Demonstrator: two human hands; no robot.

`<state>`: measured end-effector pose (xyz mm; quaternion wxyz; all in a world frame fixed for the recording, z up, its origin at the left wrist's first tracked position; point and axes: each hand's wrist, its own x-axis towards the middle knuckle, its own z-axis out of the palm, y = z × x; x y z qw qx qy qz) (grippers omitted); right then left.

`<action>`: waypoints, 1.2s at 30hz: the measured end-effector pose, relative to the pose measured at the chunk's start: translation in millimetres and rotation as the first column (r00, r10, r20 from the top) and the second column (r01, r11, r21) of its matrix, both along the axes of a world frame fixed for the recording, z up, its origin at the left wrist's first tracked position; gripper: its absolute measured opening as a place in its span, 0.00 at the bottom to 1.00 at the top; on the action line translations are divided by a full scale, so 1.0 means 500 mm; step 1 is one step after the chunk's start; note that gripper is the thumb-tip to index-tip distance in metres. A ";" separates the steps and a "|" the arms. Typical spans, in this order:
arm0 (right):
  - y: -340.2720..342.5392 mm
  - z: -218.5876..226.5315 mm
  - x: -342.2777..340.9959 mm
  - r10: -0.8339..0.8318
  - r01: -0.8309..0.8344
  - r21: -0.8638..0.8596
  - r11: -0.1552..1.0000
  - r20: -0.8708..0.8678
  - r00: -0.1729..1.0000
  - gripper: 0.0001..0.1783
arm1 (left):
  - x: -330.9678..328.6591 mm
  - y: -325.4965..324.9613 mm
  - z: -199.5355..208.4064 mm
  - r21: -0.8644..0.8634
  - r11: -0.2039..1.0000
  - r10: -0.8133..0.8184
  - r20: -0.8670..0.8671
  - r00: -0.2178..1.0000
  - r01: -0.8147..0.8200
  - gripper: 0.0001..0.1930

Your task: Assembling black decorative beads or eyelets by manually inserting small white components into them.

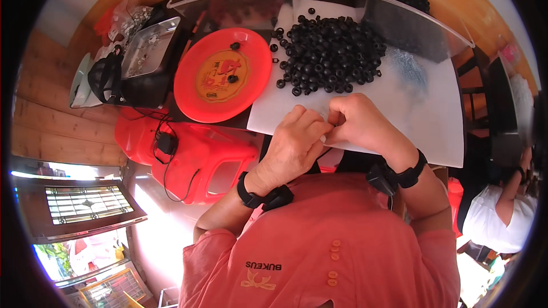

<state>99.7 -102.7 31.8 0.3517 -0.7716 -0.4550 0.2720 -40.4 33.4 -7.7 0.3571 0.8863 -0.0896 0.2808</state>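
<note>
My left hand (294, 147) and my right hand (365, 124) meet above the near edge of a white sheet (425, 128). Thumbs and fingers are pinched close together on both. Whatever they grip is too small and too covered by the fingers to name; a short dark strand shows below the fingertips. Just beyond them lies a heap of small black bead-like pieces with holes (334, 57). To its right spreads a pile of fine bluish, see-through bits (406, 68). On the left a round red plate (188, 82) with a gold centre carries two black pieces (234, 78).
Two clear plastic bins, one at the back left (251, 14) and one at the back right (408, 31), hold more black pieces. A shallow tray (151, 51) with small metallic parts stands far left. Red plastic stools (197, 151) sit below. Another person in white (499, 219) is at right.
</note>
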 end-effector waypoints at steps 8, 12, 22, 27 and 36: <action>-0.022 0.008 0.023 -0.006 0.001 -0.012 1.000 -0.398 0.917 0.03 | 0.008 -0.013 0.007 -0.025 0.996 0.082 -0.050 0.995 -0.083 0.11; -0.023 -0.001 0.016 -0.052 0.081 0.053 0.995 -0.412 0.910 0.03 | 0.024 -0.021 -0.003 -0.020 0.992 0.123 -0.066 0.990 -0.125 0.09; -0.019 -0.004 0.011 -0.111 0.134 0.021 0.991 -0.439 0.892 0.03 | 0.031 -0.011 -0.001 -0.153 0.986 0.056 -0.109 0.992 -0.073 0.06; -0.011 -0.004 0.018 -0.118 0.122 -0.018 0.992 -0.443 0.889 0.03 | 0.036 -0.009 -0.001 -0.104 0.991 0.069 -0.134 0.989 -0.083 0.06; 0.006 -0.003 0.023 -0.039 0.038 -0.009 0.999 -0.177 0.983 0.02 | 0.041 -0.001 -0.005 0.002 0.996 0.087 -0.088 0.992 -0.088 0.07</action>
